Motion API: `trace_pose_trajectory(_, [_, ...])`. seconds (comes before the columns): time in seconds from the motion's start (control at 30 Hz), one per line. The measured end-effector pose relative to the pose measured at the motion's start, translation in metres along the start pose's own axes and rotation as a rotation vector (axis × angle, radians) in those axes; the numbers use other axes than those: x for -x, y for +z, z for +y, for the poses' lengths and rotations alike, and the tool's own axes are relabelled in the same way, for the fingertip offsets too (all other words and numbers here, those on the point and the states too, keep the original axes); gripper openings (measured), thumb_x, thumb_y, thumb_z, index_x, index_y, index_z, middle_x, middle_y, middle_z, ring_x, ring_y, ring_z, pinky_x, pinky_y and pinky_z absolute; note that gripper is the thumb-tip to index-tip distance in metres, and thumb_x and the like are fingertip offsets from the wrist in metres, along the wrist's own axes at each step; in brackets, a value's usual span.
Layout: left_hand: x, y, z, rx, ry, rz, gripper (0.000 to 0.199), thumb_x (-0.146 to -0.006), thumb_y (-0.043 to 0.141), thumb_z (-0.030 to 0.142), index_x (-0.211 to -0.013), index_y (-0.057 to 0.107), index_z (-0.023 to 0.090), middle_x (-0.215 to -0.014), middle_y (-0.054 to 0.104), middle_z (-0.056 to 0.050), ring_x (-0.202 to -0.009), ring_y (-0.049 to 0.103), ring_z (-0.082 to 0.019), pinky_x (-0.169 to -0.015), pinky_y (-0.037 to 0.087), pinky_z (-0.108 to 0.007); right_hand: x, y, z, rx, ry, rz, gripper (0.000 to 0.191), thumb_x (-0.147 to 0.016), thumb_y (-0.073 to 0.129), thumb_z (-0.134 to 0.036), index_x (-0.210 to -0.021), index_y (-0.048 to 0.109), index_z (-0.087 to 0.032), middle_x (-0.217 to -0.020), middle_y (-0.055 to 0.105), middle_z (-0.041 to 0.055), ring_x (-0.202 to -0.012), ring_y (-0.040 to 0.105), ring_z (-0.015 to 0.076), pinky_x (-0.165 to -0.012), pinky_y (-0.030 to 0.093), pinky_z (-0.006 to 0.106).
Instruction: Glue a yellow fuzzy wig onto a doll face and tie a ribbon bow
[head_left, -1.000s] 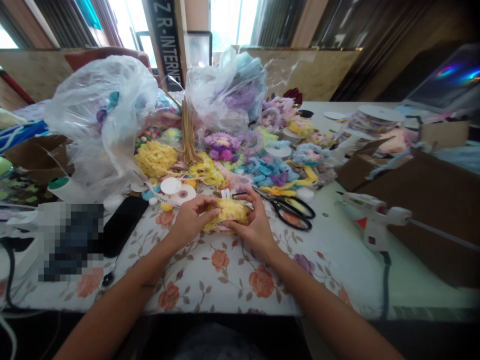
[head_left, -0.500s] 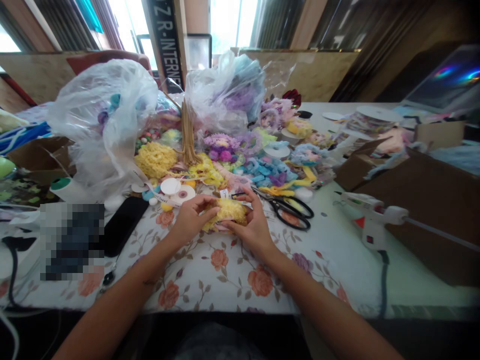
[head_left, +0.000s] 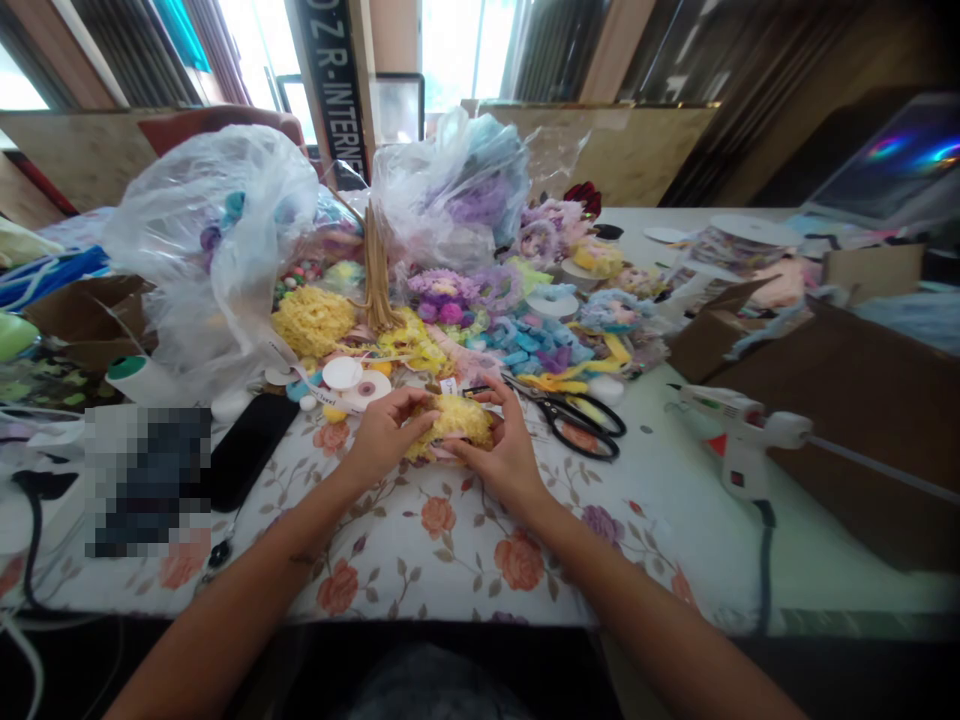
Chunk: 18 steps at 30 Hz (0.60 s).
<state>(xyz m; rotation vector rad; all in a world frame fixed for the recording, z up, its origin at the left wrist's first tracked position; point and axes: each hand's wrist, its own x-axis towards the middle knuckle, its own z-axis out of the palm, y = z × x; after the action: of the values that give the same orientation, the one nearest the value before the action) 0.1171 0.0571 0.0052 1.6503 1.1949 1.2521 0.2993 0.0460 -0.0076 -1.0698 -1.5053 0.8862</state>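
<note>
Both hands grip a fluffy yellow yarn piece (head_left: 463, 420) with a pink part on its near side, low over the floral cloth (head_left: 420, 560). My left hand (head_left: 386, 432) pinches its left end between thumb and fingers. On the right end, my right hand (head_left: 510, 445) has its thumb at the pink part and its fingers around the far side. A small white tag (head_left: 448, 386) shows just beyond the piece. Black-handled scissors (head_left: 581, 425) lie to the right of my right hand. White ribbon spools (head_left: 367, 388) rest beyond my left hand.
Yarn pieces (head_left: 525, 340), a yellow ball (head_left: 313, 322) and plastic bags (head_left: 225, 230) are heaped at the back. A black phone (head_left: 251, 450) and thread cone (head_left: 135, 378) lie left. A glue gun (head_left: 739, 435) and cardboard box (head_left: 855, 430) stand right.
The yellow piece is turned slightly in my hands, with a little more of the pink part showing. Both hands keep their hold and have barely moved.
</note>
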Motion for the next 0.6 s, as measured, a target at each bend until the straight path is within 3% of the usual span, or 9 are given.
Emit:
trace_pose_trajectory(0.33, [0.001,0.001,0.002,0.071,-0.027,-0.013,0.027,-0.075,0.066,0.035,-0.094,0.065,0.016,-0.095,0.067,-0.007,-0.090,0.062,-0.020,-0.081,0.049,-0.033,0.001,0.000,0.002,0.046,-0.055,0.006,0.086,-0.062,0.081,-0.034,-0.136,0.036,-0.031,-0.118,0.051,0.0082,-0.097,0.055,0.0249,-0.081,0.052,0.043])
trace_pose_trajectory(0.6, [0.000,0.000,0.011,0.171,-0.076,-0.037,0.026,-0.071,0.070,0.032,-0.090,0.065,0.015,-0.096,0.067,-0.008,-0.091,0.061,-0.020,-0.082,0.049,-0.033,0.001,0.001,0.002,0.045,-0.043,0.019,0.085,-0.061,0.081,-0.035,-0.134,0.038,-0.030,-0.118,0.051,0.0086,-0.091,0.056,0.0236,-0.078,0.052,0.042])
